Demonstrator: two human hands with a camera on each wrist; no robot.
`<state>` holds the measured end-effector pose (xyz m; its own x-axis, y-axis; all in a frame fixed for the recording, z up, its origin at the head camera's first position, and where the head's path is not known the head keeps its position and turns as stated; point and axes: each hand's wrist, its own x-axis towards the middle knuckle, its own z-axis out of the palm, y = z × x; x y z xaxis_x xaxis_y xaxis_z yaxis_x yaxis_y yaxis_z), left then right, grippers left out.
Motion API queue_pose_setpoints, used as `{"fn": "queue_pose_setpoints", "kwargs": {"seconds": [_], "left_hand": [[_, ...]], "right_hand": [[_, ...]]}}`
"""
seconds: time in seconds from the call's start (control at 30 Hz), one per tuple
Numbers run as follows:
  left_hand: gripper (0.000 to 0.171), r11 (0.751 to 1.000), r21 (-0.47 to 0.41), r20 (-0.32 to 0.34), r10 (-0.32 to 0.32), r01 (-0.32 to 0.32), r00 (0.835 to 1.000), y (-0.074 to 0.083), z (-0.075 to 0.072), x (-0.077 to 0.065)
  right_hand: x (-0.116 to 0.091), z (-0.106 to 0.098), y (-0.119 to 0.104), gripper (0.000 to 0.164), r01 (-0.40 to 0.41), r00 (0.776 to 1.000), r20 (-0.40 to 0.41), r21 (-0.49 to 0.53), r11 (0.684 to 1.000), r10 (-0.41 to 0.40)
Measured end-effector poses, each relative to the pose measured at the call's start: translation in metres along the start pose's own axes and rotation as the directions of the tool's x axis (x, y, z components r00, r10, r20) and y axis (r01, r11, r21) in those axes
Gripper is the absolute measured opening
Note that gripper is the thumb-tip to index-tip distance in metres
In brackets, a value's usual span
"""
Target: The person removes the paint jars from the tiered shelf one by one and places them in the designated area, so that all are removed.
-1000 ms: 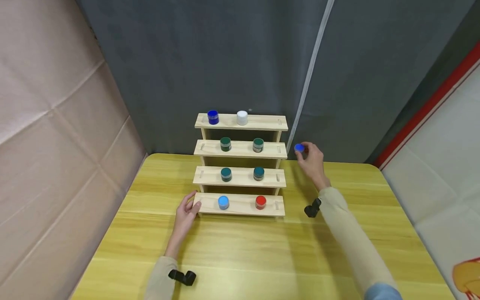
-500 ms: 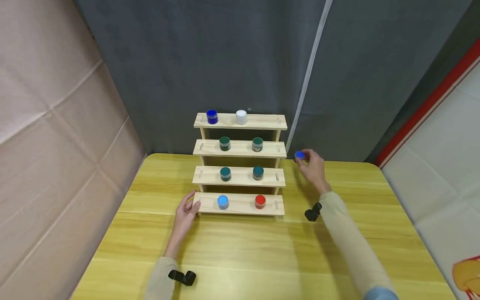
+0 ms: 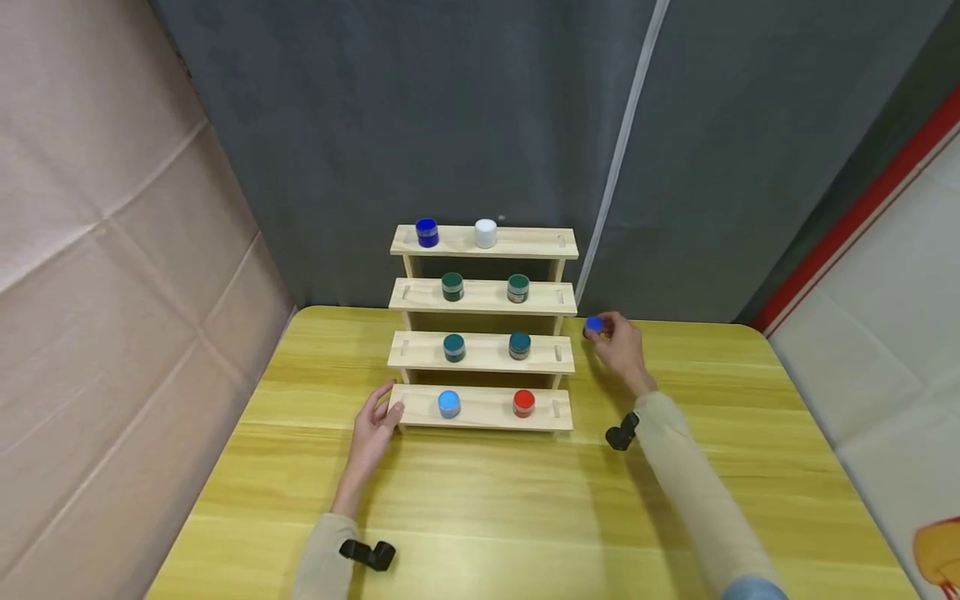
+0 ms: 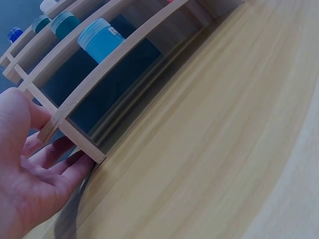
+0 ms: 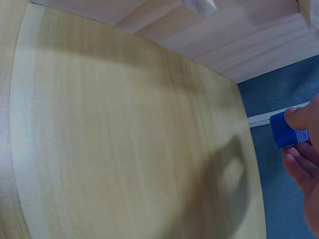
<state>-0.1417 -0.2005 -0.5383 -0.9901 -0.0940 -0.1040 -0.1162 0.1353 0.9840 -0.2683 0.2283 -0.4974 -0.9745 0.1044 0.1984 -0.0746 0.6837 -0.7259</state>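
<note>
My left hand (image 3: 372, 425) grips the left end of the stepped wooden rack's lowest shelf (image 3: 483, 419); in the left wrist view the thumb lies over the shelf's end and the fingers (image 4: 55, 159) are beside and under it. My right hand (image 3: 621, 348) pinches a small blue paint jar (image 3: 593, 325) between thumb and fingers, just right of the rack and apart from it. In the right wrist view the blue jar (image 5: 284, 130) appears tilted, held off the table. A light blue jar (image 3: 449, 405) and a red jar (image 3: 523, 403) stand on the lowest shelf.
Higher steps hold several green and teal jars (image 3: 453, 347), a dark blue jar (image 3: 427, 233) and a white jar (image 3: 485, 234). The rack stands on a wooden table (image 3: 480, 508). Behind the table hangs a grey curtain (image 3: 420, 108); light sheets flank both sides.
My right hand has come down toward the table and slightly left, with the blue jar in it. The left hand stays on the rack's lowest shelf.
</note>
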Motion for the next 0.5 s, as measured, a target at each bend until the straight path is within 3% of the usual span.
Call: {"fn": "queue_pose_setpoints", "kwargs": {"seconds": [0.5], "left_hand": [[0.052, 0.999, -0.036, 0.004, -0.01, 0.01, 1.0, 0.0, 0.0, 0.002]], "right_hand": [[-0.003, 0.011, 0.016, 0.04, -0.05, 0.998, 0.023, -0.009, 0.999, 0.05]]}}
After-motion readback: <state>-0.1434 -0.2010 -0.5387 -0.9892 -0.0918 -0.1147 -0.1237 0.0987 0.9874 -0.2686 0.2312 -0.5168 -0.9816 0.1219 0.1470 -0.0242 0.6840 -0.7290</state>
